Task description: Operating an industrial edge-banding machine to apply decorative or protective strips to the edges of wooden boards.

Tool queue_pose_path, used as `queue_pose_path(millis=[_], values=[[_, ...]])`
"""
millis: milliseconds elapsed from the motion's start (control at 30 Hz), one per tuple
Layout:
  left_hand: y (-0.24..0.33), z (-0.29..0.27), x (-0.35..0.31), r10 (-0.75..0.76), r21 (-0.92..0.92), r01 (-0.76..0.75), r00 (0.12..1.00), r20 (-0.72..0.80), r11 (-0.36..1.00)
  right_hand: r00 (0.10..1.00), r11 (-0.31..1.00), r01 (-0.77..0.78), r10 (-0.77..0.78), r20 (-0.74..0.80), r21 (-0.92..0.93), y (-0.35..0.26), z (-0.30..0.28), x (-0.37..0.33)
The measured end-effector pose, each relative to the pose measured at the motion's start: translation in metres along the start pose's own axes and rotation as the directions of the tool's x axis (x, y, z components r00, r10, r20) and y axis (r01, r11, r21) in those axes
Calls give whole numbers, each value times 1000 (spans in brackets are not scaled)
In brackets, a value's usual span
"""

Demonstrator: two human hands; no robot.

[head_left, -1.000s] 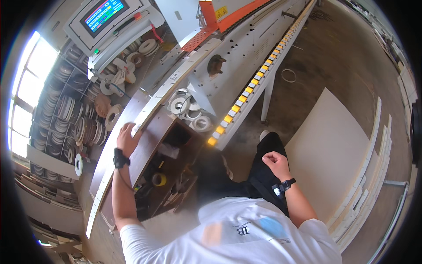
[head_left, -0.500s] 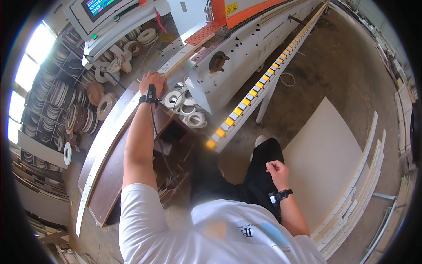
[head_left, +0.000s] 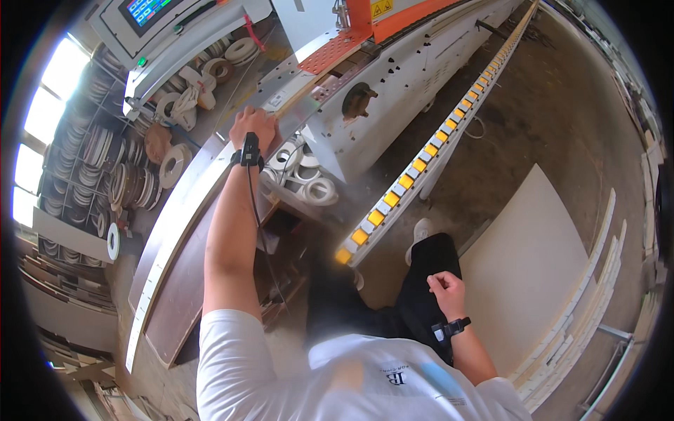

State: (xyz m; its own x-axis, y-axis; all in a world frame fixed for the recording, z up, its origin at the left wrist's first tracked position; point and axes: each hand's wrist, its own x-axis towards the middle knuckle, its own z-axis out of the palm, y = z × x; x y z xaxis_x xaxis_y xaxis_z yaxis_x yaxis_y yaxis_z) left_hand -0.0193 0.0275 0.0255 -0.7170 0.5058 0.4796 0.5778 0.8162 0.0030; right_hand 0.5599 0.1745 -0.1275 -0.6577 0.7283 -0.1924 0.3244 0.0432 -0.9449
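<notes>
My left hand (head_left: 256, 128) is stretched forward to the machine's infeed. Its fingers curl over a long, narrow white strip (head_left: 166, 265), closed on it as far as I can see; the fingertips are partly hidden. From there the strip runs back along a brown-topped bench (head_left: 172, 319) to the lower left. A black device with a cable sits on that wrist. Low in front of my right thigh, my right hand (head_left: 446, 289) is loosely closed, thumb against the fingers, with nothing visible in it.
A white-and-orange machine (head_left: 414, 77) with a screen (head_left: 149, 10) stands ahead. Its long rail with yellow and grey rollers (head_left: 407, 181) slants towards my legs. White tape rolls (head_left: 317, 191) lie under the infeed. On the right are a large pale panel (head_left: 526, 259) and several white strips (head_left: 572, 337).
The view has shifted slightly, so the machine and rail sit further right. My left hand stays on the strip; my right hand keeps its closed pose. More of my shoe shows beside the rail.
</notes>
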Motion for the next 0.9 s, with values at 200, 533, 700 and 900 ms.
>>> queue_pose_path(millis=[200,533,700,900], values=[[44,31,38,6,26,-7,999,45,1000,1000,998,0,-1,12,67,24,-6,-3],[2,38,11,129,96,-117,983,-128,988,997,980,3,14,-81,198,27,-16,-8],[-50,-17,-61,127,143,-119,990,-52,983,998,982,11,0,-62,186,26,-15,-11],[-161,-69,-174,-26,132,34,998,-61,991,999,980,5,5,-46,200,21,-12,-13]])
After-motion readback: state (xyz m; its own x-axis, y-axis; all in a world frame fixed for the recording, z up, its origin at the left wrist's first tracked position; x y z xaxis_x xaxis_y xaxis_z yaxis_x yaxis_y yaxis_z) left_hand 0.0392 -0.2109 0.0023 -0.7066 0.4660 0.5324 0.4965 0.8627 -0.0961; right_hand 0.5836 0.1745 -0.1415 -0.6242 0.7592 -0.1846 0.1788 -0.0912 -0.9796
